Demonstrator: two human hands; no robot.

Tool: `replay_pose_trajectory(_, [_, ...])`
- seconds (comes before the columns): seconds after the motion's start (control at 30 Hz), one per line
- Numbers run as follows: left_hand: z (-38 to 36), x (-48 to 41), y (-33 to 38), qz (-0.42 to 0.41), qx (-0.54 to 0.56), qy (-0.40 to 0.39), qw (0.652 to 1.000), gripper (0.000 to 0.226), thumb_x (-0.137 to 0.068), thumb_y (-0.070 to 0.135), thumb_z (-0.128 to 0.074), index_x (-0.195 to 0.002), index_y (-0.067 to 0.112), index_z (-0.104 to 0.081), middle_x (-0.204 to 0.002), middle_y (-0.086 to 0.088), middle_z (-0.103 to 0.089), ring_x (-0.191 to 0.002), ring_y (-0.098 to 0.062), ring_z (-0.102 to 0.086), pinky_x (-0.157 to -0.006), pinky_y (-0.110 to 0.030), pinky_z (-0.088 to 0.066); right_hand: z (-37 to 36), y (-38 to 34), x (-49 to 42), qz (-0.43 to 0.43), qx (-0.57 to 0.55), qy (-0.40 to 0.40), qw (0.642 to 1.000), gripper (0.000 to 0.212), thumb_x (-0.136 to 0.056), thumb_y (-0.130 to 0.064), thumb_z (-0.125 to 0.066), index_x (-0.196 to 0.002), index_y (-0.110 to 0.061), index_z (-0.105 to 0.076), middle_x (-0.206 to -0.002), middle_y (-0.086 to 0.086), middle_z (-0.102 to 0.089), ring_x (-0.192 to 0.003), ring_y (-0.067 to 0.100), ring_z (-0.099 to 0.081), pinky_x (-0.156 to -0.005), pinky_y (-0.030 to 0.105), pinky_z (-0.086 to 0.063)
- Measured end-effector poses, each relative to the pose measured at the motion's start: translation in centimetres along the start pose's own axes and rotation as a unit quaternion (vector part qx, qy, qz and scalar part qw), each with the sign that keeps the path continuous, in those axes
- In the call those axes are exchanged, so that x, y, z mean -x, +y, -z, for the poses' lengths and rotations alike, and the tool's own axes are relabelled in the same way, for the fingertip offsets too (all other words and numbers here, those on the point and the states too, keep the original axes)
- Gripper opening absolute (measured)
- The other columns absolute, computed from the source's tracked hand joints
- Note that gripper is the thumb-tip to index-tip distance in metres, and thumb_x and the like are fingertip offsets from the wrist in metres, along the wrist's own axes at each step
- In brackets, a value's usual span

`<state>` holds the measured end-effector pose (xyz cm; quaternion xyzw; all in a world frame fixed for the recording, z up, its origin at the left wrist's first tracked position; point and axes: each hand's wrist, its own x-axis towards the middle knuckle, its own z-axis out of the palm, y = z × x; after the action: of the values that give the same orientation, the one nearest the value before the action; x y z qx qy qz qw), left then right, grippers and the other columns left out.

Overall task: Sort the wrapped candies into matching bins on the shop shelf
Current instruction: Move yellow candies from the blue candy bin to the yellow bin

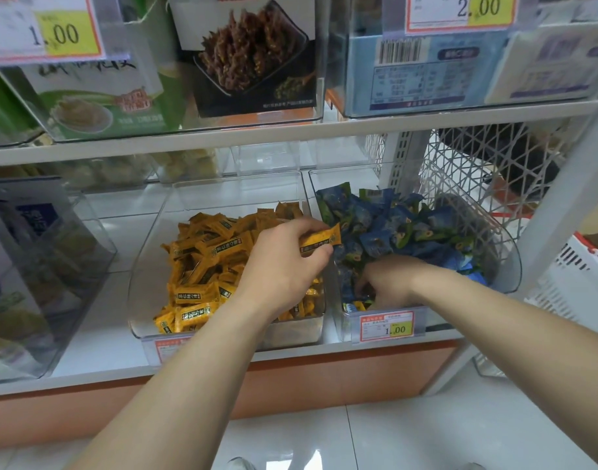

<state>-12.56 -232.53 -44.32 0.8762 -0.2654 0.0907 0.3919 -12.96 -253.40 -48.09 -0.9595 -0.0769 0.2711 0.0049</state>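
Observation:
Two clear bins stand side by side on the lower shelf. The left bin point(145, 266) is filled with yellow wrapped candies point(202, 252). The right bin point(509, 262) holds blue wrapped candies point(392, 225). My left hand point(284, 266) hovers over the wall between the bins, shut on one yellow candy point(319, 244). My right hand point(387, 283) is dug into the front of the blue bin with fingers buried among wrappers; a few yellow candies point(358, 305) lie at its fingertips. Whether it grips one is hidden.
A price tag point(387, 329) hangs on the blue bin's front. Clear bins with boxed goods point(26, 266) stand at the left. The upper shelf point(290, 130) overhangs closely. A white mesh basket point(477, 171) and a white crate point(575, 283) are at the right.

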Motion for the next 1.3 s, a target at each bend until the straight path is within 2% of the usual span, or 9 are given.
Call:
replay_pose_trajectory(0.13, [0.2, -0.1, -0.2, 0.013, 0.014, 0.001, 1.0, 0.029, -0.09, 0.034, -0.067, -0.118, 0.028, -0.068, -0.092, 0.025, -0.06, -0.085, 0.012, -0.056, -0.069, 0.001, -0.04, -0.7, 0.4, -0.1, 0.005, -0.032, 0.065, 0.997, 0.012, -0.082, -0.036, -0.064, -0.089, -0.028, -0.069, -0.084, -0.006, -0.067, -0.078, 0.017, -0.06, -0.064, 0.032, -0.05])
replay_pose_trajectory(0.3, [0.2, -0.3, -0.3, 0.025, 0.023, 0.003, 0.999, 0.029, -0.089, 0.036, -0.069, -0.117, 0.028, -0.068, -0.091, 0.026, -0.061, -0.087, 0.018, -0.055, -0.07, 0.003, -0.039, -0.1, 1.0, 1.0, 0.036, -0.157, 0.111, 0.981, 0.014, -0.083, -0.025, -0.066, -0.07, -0.032, -0.067, -0.074, -0.008, -0.067, -0.068, 0.013, -0.058, -0.061, 0.031, -0.045])
replay_pose_trajectory(0.37, [0.1, -0.3, -0.4, 0.027, 0.023, 0.002, 0.999, 0.03, -0.089, 0.036, -0.069, -0.118, 0.028, -0.068, -0.093, 0.023, -0.063, -0.087, 0.016, -0.056, -0.07, 0.003, -0.04, 0.9, 1.5, 1.6, 0.023, -0.161, 0.141, 0.976, 0.014, -0.086, -0.027, -0.066, -0.075, -0.036, -0.067, -0.086, -0.009, -0.069, -0.078, 0.014, -0.063, -0.069, 0.035, -0.052])
replay_pose_trajectory(0.47, [0.1, -0.4, -0.3, 0.031, 0.027, 0.001, 0.999, 0.031, -0.089, 0.035, -0.069, -0.119, 0.027, -0.068, -0.097, 0.019, -0.066, -0.088, 0.011, -0.057, -0.07, 0.002, -0.04, 1.0, 1.5, 1.7, -0.016, -0.035, 0.169, 0.985, 0.005, -0.086, -0.036, -0.066, -0.086, -0.033, -0.069, -0.087, -0.006, -0.066, -0.081, 0.018, -0.062, -0.068, 0.035, -0.056])
replay_pose_trajectory(0.8, [0.2, -0.2, -0.3, 0.035, 0.039, -0.007, 0.999, 0.029, -0.09, 0.033, -0.068, -0.119, 0.028, -0.067, -0.089, 0.029, -0.059, -0.086, 0.017, -0.055, -0.069, 0.002, -0.04, 0.7, 0.0, 0.0, -0.029, -0.018, 0.005, 0.999, 0.058, -0.076, -0.06, -0.073, -0.125, -0.031, -0.065, -0.078, -0.015, -0.055, -0.078, 0.013, -0.056, -0.066, 0.027, -0.046])
replay_pose_trajectory(1.03, [0.3, 0.0, -0.3, 0.039, 0.051, -0.007, 0.998, 0.028, -0.09, 0.031, -0.069, -0.117, 0.028, -0.067, -0.089, 0.031, -0.058, -0.086, 0.021, -0.054, -0.069, 0.001, -0.041, 0.4, -1.3, -1.2, -0.043, 0.007, -0.025, 0.999, 0.026, -0.081, -0.04, -0.074, -0.087, -0.017, -0.063, -0.085, -0.002, -0.066, -0.073, 0.013, -0.059, -0.058, 0.028, -0.05])
replay_pose_trajectory(1.13, [0.4, 0.0, -0.3, 0.046, 0.06, -0.009, 0.997, 0.025, -0.09, 0.031, -0.07, -0.114, 0.032, -0.065, -0.089, 0.03, -0.059, -0.085, 0.018, -0.056, -0.068, 0.0, -0.041, -0.3, -1.3, -1.3, -0.036, -0.052, -0.031, 0.997, 0.021, -0.088, -0.026, -0.068, -0.103, -0.011, -0.065, -0.098, -0.001, -0.068, -0.081, 0.015, -0.062, -0.068, 0.028, -0.054])
replay_pose_trajectory(1.2, [0.4, -0.1, -0.2, 0.054, 0.066, -0.012, 0.996, 0.024, -0.09, 0.031, -0.07, -0.113, 0.032, -0.064, -0.089, 0.029, -0.06, -0.084, 0.011, -0.059, -0.067, -0.001, -0.042, -0.3, -0.9, -1.0, -0.021, -0.123, -0.009, 0.992, 0.038, -0.084, -0.026, -0.074, -0.118, -0.014, -0.064, -0.113, -0.001, -0.069, -0.097, 0.016, -0.065, -0.085, 0.03, -0.056])
replay_pose_trajectory(1.3, [0.5, -0.1, -0.1, 0.064, 0.07, -0.017, 0.995, 0.022, -0.089, 0.031, -0.07, -0.111, 0.035, -0.063, -0.09, 0.026, -0.062, -0.085, 0.002, -0.063, -0.069, -0.007, -0.045, -0.2, -0.6, -0.4, 0.003, -0.174, 0.013, 0.985, 0.051, -0.077, -0.026, -0.081, -0.123, -0.015, -0.062, -0.116, 0.0, -0.07, -0.1, 0.015, -0.066, -0.086, 0.029, -0.056])
